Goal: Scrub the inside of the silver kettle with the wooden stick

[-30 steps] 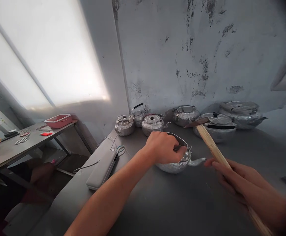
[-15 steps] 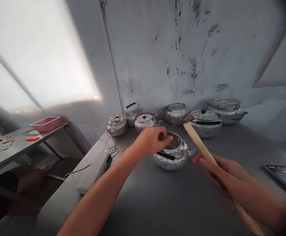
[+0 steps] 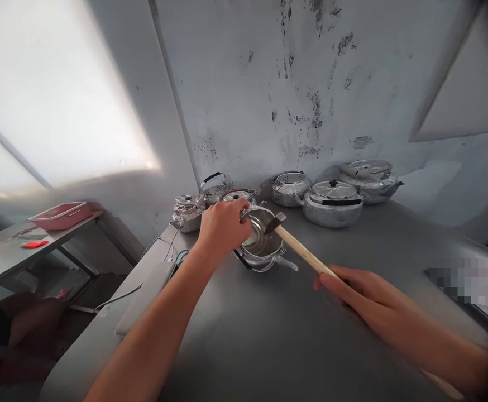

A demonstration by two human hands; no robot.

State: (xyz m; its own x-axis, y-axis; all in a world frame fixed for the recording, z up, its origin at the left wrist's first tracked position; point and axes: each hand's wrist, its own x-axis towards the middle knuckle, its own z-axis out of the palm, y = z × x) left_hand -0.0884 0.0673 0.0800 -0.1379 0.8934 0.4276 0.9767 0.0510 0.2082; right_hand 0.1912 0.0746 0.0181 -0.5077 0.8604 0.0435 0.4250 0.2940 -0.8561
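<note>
Left hand grips rim of open kettle, tipping it w/ mouth toward camera. Right hand closed round wooden stick; its dark tip sits at kettle mouth. Kettle on grey surface, just in front of row of other kettles by wall.

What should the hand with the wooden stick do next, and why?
Probably ease the stick's metal tip down into the open kettle. The left hand grips the kettle's rim, tilting its mouth toward the tip, which sits at the rim. The right hand holds the wooden handle.
</note>
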